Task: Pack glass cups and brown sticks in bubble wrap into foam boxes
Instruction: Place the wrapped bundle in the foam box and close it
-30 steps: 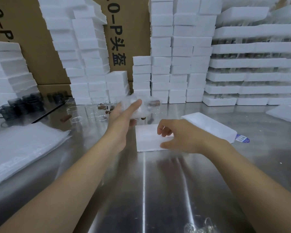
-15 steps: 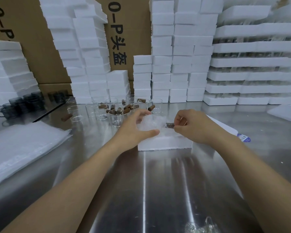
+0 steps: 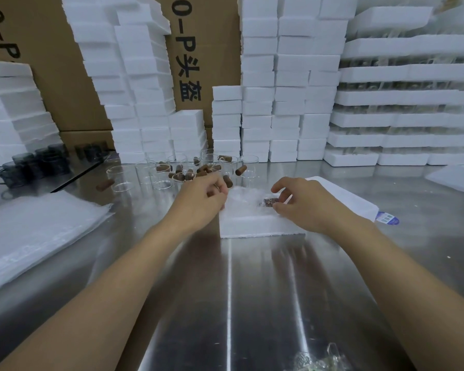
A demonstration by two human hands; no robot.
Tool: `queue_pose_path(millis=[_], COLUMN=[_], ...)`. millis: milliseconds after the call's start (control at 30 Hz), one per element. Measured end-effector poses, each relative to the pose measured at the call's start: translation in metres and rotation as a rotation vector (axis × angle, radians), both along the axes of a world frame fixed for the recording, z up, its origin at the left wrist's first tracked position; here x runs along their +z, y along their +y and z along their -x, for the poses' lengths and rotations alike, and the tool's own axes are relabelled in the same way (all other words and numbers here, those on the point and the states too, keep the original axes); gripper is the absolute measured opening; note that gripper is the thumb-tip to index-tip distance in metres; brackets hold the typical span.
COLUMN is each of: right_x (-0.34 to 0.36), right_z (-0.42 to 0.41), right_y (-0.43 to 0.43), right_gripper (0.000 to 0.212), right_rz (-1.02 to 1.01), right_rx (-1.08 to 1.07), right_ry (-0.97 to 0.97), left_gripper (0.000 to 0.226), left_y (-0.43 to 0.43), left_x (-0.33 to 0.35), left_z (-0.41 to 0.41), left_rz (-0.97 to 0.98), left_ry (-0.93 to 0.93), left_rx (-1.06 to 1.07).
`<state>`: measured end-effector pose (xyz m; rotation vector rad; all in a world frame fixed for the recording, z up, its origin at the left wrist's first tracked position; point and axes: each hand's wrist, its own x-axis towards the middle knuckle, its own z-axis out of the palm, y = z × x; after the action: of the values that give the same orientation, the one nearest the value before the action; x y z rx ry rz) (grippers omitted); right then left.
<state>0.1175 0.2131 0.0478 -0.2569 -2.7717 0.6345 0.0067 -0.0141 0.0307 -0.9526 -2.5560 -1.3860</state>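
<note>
An open white foam box (image 3: 260,226) sits on the steel table in front of me. A bubble-wrapped glass cup (image 3: 245,200) lies in it. My left hand (image 3: 201,202) curls its fingers against the left end of the wrapped bundle. My right hand (image 3: 303,203) pinches a brown stick (image 3: 270,202) at the bundle's right end. Behind the box stand several empty glass cups (image 3: 145,175) with loose brown sticks (image 3: 201,170) among them.
The foam lid (image 3: 359,203) lies right of the box, with a blue label (image 3: 386,224) beside it. A pile of bubble wrap sheets (image 3: 35,236) covers the left of the table. Dark mugs (image 3: 32,167) stand far left. Stacks of foam boxes (image 3: 284,84) line the back.
My left hand brought the wrapped cup down from mid-air into the foam box. My right hand left the box's near side and now pinches the brown stick at the bundle's right end.
</note>
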Motion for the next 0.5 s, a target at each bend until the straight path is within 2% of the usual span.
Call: queue_pose_path(millis=[167,333,500], right_x=[-0.0029,-0.0029,-0.0011], right_z=[0.0015,0.0013,0.002], right_y=[-0.0009,0.0014,-0.0018], right_gripper=[0.027,0.022,0.019], right_rz=[-0.04,-0.021,0.0], right_rx=[0.0,0.016,0.085], right_ry=[0.044,0.097,0.208], left_gripper=[0.021,0.01,0.009], left_y=[-0.0007,-0.0037,0.002], left_x=[0.003,0.0063,-0.0017], left_z=[-0.0034,-0.0037,-0.0017], left_rz=[0.08,0.151,0.027], left_ry=[0.08,0.265,0.16], left_rx=[-0.033,0.02,-0.014])
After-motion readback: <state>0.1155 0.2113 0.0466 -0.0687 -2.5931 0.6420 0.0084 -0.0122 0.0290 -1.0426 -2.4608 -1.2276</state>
